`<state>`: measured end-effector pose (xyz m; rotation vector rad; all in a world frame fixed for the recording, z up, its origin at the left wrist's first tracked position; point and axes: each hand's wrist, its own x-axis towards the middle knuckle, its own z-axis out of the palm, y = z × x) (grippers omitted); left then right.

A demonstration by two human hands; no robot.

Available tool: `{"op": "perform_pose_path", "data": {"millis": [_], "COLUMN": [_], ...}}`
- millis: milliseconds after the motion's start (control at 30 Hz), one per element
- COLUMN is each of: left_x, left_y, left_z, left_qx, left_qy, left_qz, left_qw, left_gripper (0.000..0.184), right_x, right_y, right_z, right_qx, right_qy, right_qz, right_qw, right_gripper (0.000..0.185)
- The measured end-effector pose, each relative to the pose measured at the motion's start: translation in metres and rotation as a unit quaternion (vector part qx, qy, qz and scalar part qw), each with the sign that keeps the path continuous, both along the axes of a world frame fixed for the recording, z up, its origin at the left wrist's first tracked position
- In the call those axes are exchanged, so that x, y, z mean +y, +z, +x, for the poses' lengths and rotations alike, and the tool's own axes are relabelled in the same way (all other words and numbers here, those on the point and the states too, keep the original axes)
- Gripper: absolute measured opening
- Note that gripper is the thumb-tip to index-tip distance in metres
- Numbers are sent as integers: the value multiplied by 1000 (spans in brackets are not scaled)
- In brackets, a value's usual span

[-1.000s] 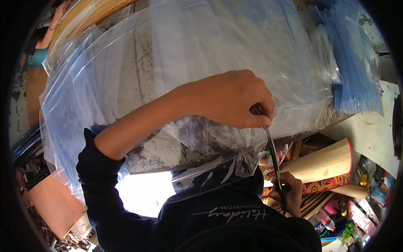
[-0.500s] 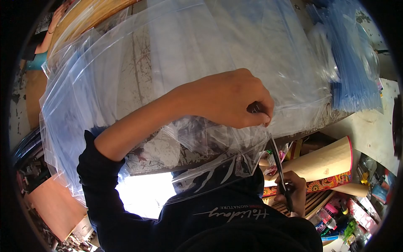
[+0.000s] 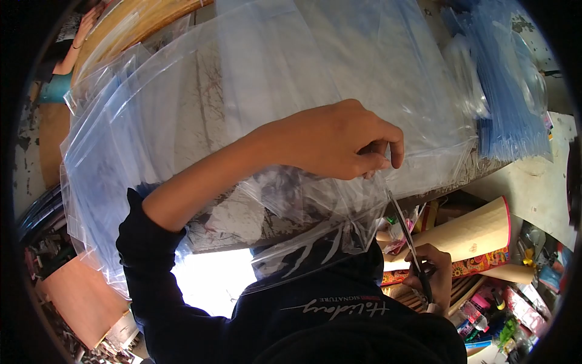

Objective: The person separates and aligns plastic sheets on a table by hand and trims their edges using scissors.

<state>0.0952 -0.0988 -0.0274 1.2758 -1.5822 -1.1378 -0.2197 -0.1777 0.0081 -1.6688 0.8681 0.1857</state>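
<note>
My left hand (image 3: 339, 139) reaches over clear plastic sheeting (image 3: 339, 67) spread on a worn table (image 3: 233, 221). Its thumb and a finger pinch a sheet's edge, while the index finger is extended. Lower right, my right hand (image 3: 435, 276) grips dark-handled scissors (image 3: 405, 225), whose blades point up toward my left fingertips and look nearly closed. The blade tips are beside the plastic's edge, just below my left hand; whether they touch it is unclear. Part of the sheet hangs over the table edge, in front of my dark sweater (image 3: 291, 321).
Bluish plastic sheets (image 3: 509, 91) are piled at the upper right. Below the table lie a rolled tan sheet (image 3: 467, 236) and assorted colourful items (image 3: 485, 312). At the upper left, another person's arm (image 3: 76, 45) shows beside a yellowish stack (image 3: 136, 27).
My left index finger has lifted away from the thumb. My right hand and the scissors have shifted slightly right and down.
</note>
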Motion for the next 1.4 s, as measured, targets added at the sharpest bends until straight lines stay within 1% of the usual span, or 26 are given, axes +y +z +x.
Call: {"op": "perform_pose_path", "data": {"millis": [67,200,300,367,400,467,600,667,800,967,1100,1267,1400], "left_x": [0,0,-1,0,0,-1,-1,-1,0,0,0,-1,-1], "left_y": [1,3,0,1,1,1,1,1,2,4,1,2,3], "left_z": [0,0,0,0,0,0,0,0,1,1,1,2,1], "left_qx": [-2,-2,0,2,5,1,-3,-5,-1,3,3,-1,-6], "left_qy": [-1,-5,0,0,0,-2,-3,-3,-2,1,5,2,4], "left_qz": [-2,13,-2,-8,-16,-11,-9,-5,0,0,-13,-5,-4], "left_qw": [1000,1000,1000,1000,1000,1000,1000,1000,1000,1000,1000,1000,1000], "left_gripper": [14,13,13,13,12,12,12,12,12,11,10,10,10], "right_x": [-2,-3,2,5,4,2,-1,1,2,9,12,11,12], "right_y": [1,3,2,2,1,-4,-5,-5,-9,-10,-9,-10,-15], "right_z": [-2,0,6,11,10,8,9,12,12,14,15,12,7], "right_qx": [7,23,18,19,18,-10,-15,-7,-14,-24,-34,-24,-35], "right_qy": [31,25,1,-33,-33,-9,8,-7,-7,-52,-55,-17,-37], "right_qz": [-13,3,-4,31,31,36,39,67,56,88,87,74,75], "right_qw": [999,999,1000,999,999,999,999,998,998,994,994,997,996], "right_gripper": [53,54,55,56,56,46,45,45,46,44,43,44,43]}}
